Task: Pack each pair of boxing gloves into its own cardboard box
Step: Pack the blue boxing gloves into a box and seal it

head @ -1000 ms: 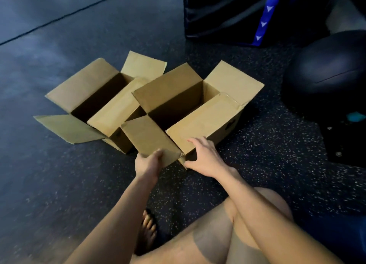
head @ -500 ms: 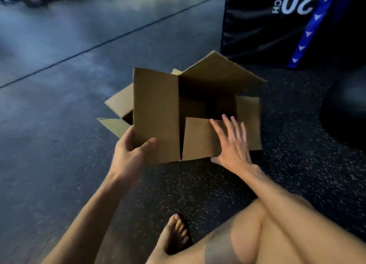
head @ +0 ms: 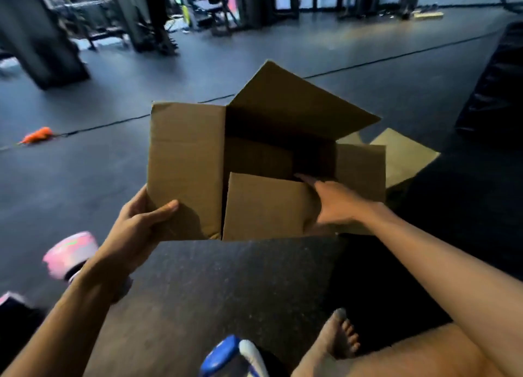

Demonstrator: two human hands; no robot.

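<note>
Far to the left, a small orange object (head: 38,134) lay on the dark floor. Nearer, a pink boxing glove (head: 70,253) sat on the floor just beside the person's left forearm, blurred. The left hand (head: 138,226) grasped the near corner of the left flap of the cardboard box (head: 186,161), thumb on the inner face and fingers curled behind it. The box stood in the middle of the scene, tipped so that its opening faced the person, with its flaps spread. At the near edge, a blue and white glove (head: 226,357) lay beside a bare foot (head: 339,337). The right hand (head: 336,204) reached over the near flap into the box, released, its fingers straight. Behind the box on the right showed the flap of a second box (head: 402,156), and beyond it a black padded block (head: 492,93).
</note>
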